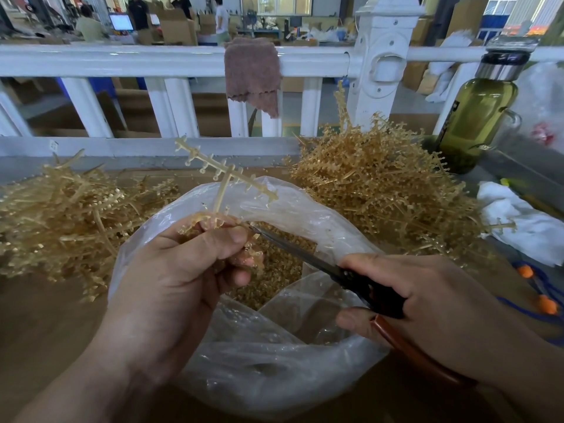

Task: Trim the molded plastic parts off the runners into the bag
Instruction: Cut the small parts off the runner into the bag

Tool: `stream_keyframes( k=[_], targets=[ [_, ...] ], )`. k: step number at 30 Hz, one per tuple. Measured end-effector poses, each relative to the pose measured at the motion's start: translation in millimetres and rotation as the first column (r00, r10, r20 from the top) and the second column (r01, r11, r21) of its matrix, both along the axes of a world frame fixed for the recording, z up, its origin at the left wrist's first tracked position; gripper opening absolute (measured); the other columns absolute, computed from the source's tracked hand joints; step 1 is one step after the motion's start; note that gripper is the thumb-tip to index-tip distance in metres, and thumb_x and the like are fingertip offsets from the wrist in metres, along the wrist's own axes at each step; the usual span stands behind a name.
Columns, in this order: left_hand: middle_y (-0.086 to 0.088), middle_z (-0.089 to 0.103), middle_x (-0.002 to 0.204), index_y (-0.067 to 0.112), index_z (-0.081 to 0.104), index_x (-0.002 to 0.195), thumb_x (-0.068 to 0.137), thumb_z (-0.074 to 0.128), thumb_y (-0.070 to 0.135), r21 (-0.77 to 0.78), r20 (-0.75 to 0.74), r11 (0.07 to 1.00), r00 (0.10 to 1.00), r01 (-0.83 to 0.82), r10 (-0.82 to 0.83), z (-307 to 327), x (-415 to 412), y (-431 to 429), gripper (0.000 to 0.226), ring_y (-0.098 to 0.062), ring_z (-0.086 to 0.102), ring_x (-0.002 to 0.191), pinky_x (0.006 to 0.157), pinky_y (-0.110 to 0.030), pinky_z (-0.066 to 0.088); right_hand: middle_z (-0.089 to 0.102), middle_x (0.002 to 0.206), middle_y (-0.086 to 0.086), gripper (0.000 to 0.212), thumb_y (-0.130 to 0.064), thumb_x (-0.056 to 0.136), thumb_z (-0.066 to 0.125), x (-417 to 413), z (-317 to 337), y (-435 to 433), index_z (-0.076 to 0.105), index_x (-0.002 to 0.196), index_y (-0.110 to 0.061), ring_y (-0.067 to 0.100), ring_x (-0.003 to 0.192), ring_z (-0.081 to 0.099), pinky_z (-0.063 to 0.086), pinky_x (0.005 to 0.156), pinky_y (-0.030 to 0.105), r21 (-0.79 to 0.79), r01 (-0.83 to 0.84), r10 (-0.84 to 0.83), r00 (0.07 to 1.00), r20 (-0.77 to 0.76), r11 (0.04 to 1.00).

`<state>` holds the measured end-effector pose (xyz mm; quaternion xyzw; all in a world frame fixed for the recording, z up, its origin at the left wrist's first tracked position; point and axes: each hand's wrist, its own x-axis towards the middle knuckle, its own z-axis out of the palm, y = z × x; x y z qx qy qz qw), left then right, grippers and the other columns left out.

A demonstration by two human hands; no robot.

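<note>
A light, brittle-looking runner (224,184) is pinched at its stem by the left hand (186,270) over the bag (274,377); scissors (320,264) are gripped by the right hand (421,303).

I see a white railing (171,61) running along the far edge of the brown bench (45,331), with a brownish cloth (251,71) draped over its top rail. Beyond it is a workshop with cardboard boxes (177,27), a lit monitor (121,22) and bright windows (283,3) at the back.
</note>
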<state>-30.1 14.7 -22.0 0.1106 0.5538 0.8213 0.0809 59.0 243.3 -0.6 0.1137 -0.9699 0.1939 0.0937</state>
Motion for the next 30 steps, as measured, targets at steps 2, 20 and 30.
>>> stream_keyframes(
  k=[2,20,30],
  targets=[
    [-0.012,0.063,0.069,0.014,0.074,0.071,0.056,0.082,0.02,-0.002,-0.009,1.0,1.0,-0.009,0.009,-1.1,-0.4,0.4,0.018,-0.02,0.064,0.063,0.048,-0.024,0.049,0.072,0.088,-0.018,0.054,-0.075,0.077,0.048,-0.4,0.1,0.1,0.051,0.118,-0.041,0.001,0.076,0.067,0.057,0.061,0.027,-0.001,-0.009,0.009,1.0,0.007,1.0],
    [-0.01,0.069,0.072,0.014,0.078,0.075,0.04,0.097,0.042,-0.017,-0.037,1.0,0.999,0.015,-0.015,-5.1,-6.3,-0.2,0.048,-0.02,0.07,0.063,0.047,-0.023,0.05,0.072,0.089,-0.02,0.049,-0.074,0.081,0.051,-5.2,-7.4,5.8,0.056,0.118,-0.043,-0.003,0.075,0.065,0.051,0.07,0.021,-0.033,-0.053,0.052,0.998,-0.027,0.998],
    [-0.009,0.067,0.071,0.015,0.076,0.073,0.06,0.08,0.022,-0.029,-0.06,0.999,0.997,0.038,-0.04,-7.8,-5.6,-2.3,0.015,-0.02,0.068,0.063,0.047,-0.023,0.049,0.064,0.075,-0.021,0.045,-0.073,0.083,0.049,-5.0,-5.4,7.3,0.067,0.1,-0.036,-0.003,0.068,0.06,0.046,0.062,0.016,-0.026,-0.07,0.07,0.997,0.014,0.997]
  ],
)
